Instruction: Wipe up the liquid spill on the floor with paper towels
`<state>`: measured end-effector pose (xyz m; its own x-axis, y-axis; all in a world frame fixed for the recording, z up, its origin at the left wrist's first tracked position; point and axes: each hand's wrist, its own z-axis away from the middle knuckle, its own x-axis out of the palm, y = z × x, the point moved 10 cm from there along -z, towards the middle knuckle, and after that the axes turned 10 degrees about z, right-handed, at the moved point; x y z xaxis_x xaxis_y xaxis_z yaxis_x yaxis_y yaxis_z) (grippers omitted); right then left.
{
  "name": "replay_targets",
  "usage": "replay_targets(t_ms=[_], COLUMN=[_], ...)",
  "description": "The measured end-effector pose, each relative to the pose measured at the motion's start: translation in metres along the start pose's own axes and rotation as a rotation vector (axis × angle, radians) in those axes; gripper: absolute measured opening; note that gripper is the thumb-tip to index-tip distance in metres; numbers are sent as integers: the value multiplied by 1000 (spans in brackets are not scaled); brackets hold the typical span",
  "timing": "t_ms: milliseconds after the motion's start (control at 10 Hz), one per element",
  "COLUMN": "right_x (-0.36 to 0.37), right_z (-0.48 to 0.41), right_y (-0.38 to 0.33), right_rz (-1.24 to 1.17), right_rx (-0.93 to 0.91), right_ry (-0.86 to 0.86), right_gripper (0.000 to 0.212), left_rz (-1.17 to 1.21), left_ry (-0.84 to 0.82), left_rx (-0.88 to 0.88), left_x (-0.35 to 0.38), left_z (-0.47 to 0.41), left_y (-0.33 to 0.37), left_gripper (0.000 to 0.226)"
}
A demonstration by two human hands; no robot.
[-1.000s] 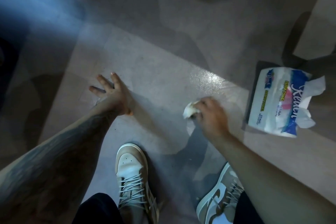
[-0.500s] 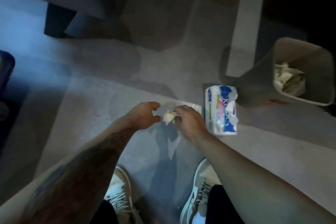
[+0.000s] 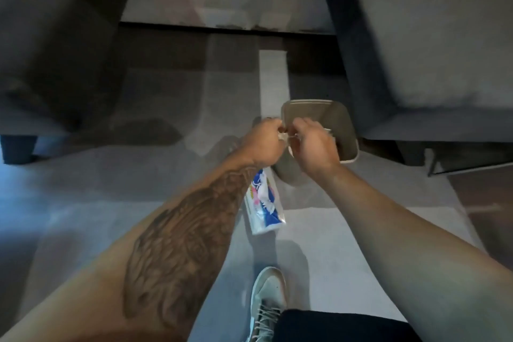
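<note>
Nearest you, your pale sneaker (image 3: 268, 302) stands on the grey floor (image 3: 333, 236). Past it the paper towel pack (image 3: 263, 203) lies on the floor, partly under your tattooed left forearm. Farther out, your left hand (image 3: 263, 141) and right hand (image 3: 313, 144) meet with curled fingers, both pinching a small crumpled paper towel wad (image 3: 282, 136) above the near rim of the waste bin (image 3: 345, 130). Beyond, dark furniture (image 3: 55, 36) stands left and a grey upholstered seat (image 3: 430, 36) right.
</note>
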<state>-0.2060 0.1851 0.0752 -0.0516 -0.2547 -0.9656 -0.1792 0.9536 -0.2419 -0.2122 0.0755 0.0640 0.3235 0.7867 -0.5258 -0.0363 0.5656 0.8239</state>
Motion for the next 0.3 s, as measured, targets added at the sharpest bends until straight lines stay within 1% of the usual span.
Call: replay_targets(t_ms=[100, 200, 300], right_x=[-10, 11, 34], right_z=[4, 11, 23], right_y=[45, 69, 69], right_rz=[31, 29, 22], right_rx=[82, 142, 106], right_ry=[27, -136, -266], right_gripper=[18, 26, 36], left_rz=[14, 32, 22], left_ry=[-152, -239, -238], left_rx=[-11, -43, -81], left_x=[50, 85, 84], left_z=[-16, -25, -8], left_y=[13, -1, -2], left_gripper=[37, 62, 83])
